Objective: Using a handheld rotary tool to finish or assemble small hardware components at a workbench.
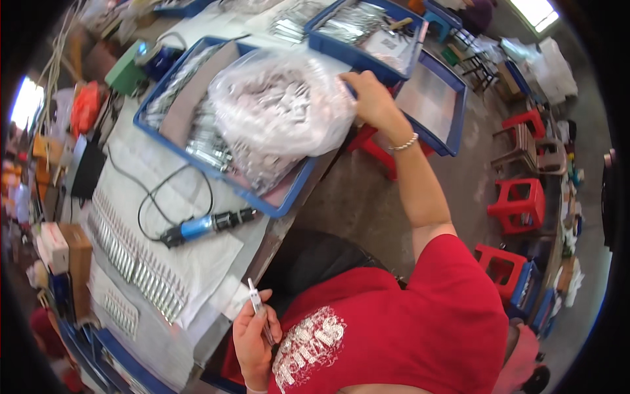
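Pinching a slender piece (255,297): left hand (252,338); right hand (375,102) touches crinkled (translucent) bag (331,121).

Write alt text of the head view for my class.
The left hand holds a slim pale item; the right hand is at the edge of a clear bag of small parts on a blue tray. Nearby, a blue power screwdriver and rows of metal pieces lie on white sheeting.
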The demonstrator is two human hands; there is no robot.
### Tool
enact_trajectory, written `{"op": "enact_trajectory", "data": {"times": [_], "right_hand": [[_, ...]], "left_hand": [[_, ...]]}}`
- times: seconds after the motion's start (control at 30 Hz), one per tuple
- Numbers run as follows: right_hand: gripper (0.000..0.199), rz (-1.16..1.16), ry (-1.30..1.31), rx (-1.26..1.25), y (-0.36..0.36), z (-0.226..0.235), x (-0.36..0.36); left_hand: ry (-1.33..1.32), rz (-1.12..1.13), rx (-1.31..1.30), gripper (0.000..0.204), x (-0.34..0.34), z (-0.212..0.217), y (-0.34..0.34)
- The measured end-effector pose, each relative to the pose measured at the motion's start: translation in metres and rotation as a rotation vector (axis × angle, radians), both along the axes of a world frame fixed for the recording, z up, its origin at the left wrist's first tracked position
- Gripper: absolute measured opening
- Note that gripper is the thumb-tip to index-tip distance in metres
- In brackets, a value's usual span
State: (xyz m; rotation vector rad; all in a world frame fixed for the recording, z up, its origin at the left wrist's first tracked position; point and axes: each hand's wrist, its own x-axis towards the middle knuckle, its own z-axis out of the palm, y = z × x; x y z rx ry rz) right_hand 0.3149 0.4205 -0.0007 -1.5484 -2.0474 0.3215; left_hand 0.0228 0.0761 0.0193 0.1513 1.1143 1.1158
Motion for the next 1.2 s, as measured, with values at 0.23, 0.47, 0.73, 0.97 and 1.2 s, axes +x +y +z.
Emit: {"op": "enact_trajectory", "data": {"times": [0.23, 0.47, 0.73, 0.97, 1.2], "right_hand": [[0.019, -0.083, -0.354, 0.132, 0.021, -0.004, -0.003], [0.012, 0.039, 0.084, 0.404, 0.014, -0.016, 0.006], [0.032, 0.115, 0.236, 0.248, -0.016, 0.004, 0.009], [0.012, 0.124, 0.226, 0.272, -0.001, -0.011, 0.018], [0.015, 0.136, 1.358, -0.184, -0.086, 0.029, 0.025]], "left_hand": [[0.074, -0.022, -0.025, 0.029, 0.026, 0.006, 0.014], [0.085, -0.029, -0.047, 0.029, 0.035, 0.009, 0.023], [0.029, -0.002, -0.050, 0.029, 0.033, 0.008, 0.022], [-0.004, -0.025, -0.040, 0.029, 0.038, 0.007, 0.020], [-0.081, 0.032, -0.001, 0.030, 0.024, -0.004, 0.005]]}}
